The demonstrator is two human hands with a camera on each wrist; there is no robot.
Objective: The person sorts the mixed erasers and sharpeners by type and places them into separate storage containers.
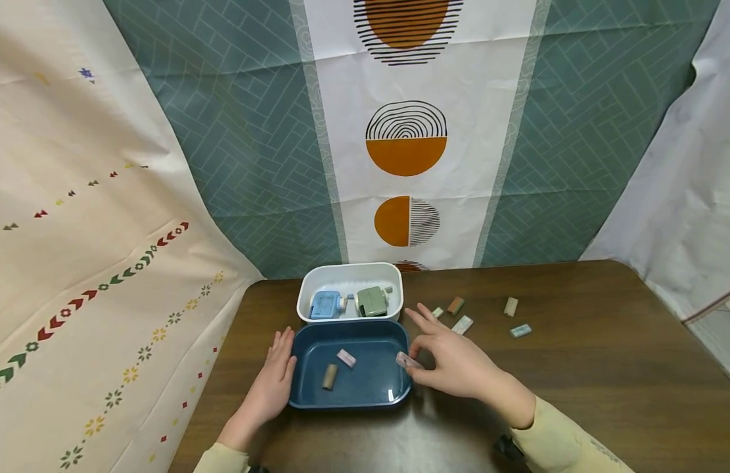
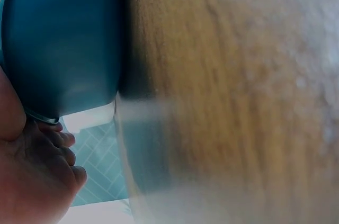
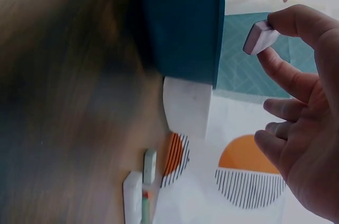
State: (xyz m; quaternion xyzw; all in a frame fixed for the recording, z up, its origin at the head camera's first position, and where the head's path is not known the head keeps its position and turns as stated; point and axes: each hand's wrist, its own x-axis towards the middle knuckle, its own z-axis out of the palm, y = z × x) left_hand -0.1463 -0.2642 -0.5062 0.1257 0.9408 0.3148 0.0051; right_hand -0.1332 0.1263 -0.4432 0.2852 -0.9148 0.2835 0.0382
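Observation:
My right hand point(image 1: 459, 364) pinches a pale pink eraser point(image 1: 403, 359) between thumb and index finger, the other fingers spread. It is held above the right rim of a dark blue tray point(image 1: 365, 403), and the right wrist view shows the eraser point(image 3: 260, 37) clear of the tray wall. Inside the tray lie another pale pink eraser point(image 1: 346, 358) and a brownish eraser-like block point(image 1: 330, 377). Against the tray's left side rests my left hand point(image 1: 271, 381), fingers straight. In the left wrist view the tray's outer wall point(image 2: 63, 38) hides part of that hand.
Behind the tray stands a white bin point(image 1: 349, 270) with a blue device point(image 1: 326, 305) and a green one point(image 1: 372, 301), each with a crank-like part. Several small blocks lie to the right, among them an orange-brown one point(image 1: 456, 305) and a light blue one point(image 1: 521, 330). Cloth hangs behind the table.

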